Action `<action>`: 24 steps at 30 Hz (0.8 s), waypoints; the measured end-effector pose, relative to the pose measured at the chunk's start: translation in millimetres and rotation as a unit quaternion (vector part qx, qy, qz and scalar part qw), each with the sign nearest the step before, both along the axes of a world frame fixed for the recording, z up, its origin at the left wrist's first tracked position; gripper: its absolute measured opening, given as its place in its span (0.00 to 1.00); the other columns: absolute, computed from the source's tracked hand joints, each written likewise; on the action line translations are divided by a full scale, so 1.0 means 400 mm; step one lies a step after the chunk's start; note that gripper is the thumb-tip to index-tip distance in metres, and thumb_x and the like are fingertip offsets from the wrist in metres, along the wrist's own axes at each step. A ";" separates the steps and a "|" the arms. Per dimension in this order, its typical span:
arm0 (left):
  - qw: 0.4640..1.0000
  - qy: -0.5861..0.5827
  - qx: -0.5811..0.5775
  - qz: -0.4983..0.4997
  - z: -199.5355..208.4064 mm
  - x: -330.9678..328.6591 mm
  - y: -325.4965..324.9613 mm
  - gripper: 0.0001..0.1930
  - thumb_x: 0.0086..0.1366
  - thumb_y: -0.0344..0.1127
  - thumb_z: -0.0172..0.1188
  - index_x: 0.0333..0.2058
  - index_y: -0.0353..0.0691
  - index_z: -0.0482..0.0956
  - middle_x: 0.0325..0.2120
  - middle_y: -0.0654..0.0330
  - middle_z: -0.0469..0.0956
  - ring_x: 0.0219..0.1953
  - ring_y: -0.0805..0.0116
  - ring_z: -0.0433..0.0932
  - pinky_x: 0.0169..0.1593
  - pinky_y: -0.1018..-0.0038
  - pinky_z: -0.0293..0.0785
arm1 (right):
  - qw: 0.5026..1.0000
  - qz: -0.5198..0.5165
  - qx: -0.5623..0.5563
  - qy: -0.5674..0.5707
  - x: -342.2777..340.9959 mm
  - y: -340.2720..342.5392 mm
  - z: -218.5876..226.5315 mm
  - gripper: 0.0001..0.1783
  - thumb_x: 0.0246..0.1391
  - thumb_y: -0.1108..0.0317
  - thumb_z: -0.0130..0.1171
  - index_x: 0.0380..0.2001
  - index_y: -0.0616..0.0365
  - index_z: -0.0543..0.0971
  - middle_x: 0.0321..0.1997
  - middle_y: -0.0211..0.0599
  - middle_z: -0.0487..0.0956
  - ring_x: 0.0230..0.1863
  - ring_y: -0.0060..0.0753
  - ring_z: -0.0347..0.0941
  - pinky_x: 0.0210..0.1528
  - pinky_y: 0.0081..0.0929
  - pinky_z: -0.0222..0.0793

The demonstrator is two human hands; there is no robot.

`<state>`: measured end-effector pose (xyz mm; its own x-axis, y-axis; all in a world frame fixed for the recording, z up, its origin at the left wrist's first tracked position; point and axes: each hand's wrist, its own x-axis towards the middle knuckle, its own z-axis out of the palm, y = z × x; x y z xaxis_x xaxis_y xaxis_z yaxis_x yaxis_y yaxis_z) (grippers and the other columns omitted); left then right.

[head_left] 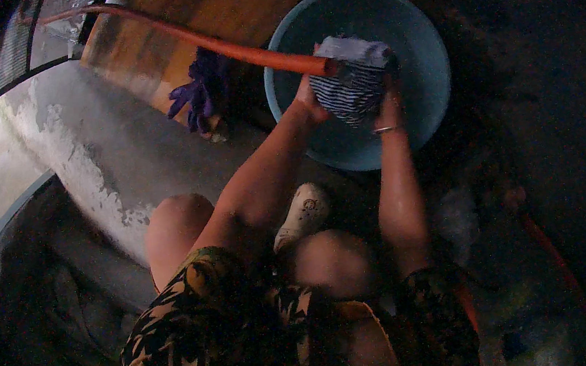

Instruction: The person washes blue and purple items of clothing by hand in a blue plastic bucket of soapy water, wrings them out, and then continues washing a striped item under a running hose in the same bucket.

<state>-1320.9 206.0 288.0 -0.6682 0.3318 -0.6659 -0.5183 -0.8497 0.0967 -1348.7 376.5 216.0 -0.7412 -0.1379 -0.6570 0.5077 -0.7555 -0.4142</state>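
I am crouched over a round blue basin on the ground. Both hands grip a bunched striped dark-and-white cloth held above the basin. My left hand clasps its left side; my right hand, with a bangle on the wrist, clasps its right side. The end of an orange hose meets the top of the cloth by my left hand. Whether water flows from it cannot be seen.
Purple rubber gloves lie on the ground left of the basin. A white clog is on my foot below it. Wet concrete floor spreads to the left. Another stretch of orange hose runs at right.
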 end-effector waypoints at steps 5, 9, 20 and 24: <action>0.998 0.032 0.031 0.044 -0.086 0.013 -0.042 0.25 0.54 0.56 0.47 0.41 0.43 0.69 0.39 0.55 0.72 0.44 0.58 0.68 0.49 0.64 0.63 | 0.778 0.174 0.468 0.381 0.007 -0.095 0.180 0.28 0.50 0.53 0.42 0.52 0.55 0.59 0.59 0.38 0.55 0.60 0.36 0.46 0.60 0.34 0.39; 0.996 0.080 -0.017 0.026 -0.083 -0.008 -0.014 0.25 0.55 0.55 0.48 0.44 0.42 0.67 0.42 0.55 0.69 0.46 0.59 0.66 0.49 0.65 0.63 | 0.861 0.174 0.348 0.326 0.031 -0.113 0.223 0.32 0.45 0.51 0.49 0.52 0.56 0.60 0.59 0.39 0.53 0.60 0.39 0.47 0.59 0.36 0.41; 0.992 0.098 -0.023 -0.076 -0.056 0.005 -0.019 0.28 0.54 0.57 0.48 0.43 0.39 0.66 0.43 0.54 0.68 0.45 0.64 0.66 0.48 0.67 0.63 | 0.431 0.177 0.597 0.653 0.049 -0.122 0.154 0.33 0.36 0.49 0.59 0.45 0.55 0.66 0.51 0.51 0.60 0.53 0.52 0.56 0.51 0.43 0.56; 0.987 0.083 -0.140 0.007 -0.043 0.012 0.001 0.20 0.55 0.51 0.47 0.37 0.39 0.69 0.36 0.57 0.72 0.39 0.66 0.70 0.44 0.69 0.66 | 0.503 0.186 0.634 0.557 0.059 -0.154 0.145 0.25 0.36 0.53 0.58 0.35 0.58 0.69 0.43 0.48 0.67 0.46 0.49 0.62 0.46 0.38 0.60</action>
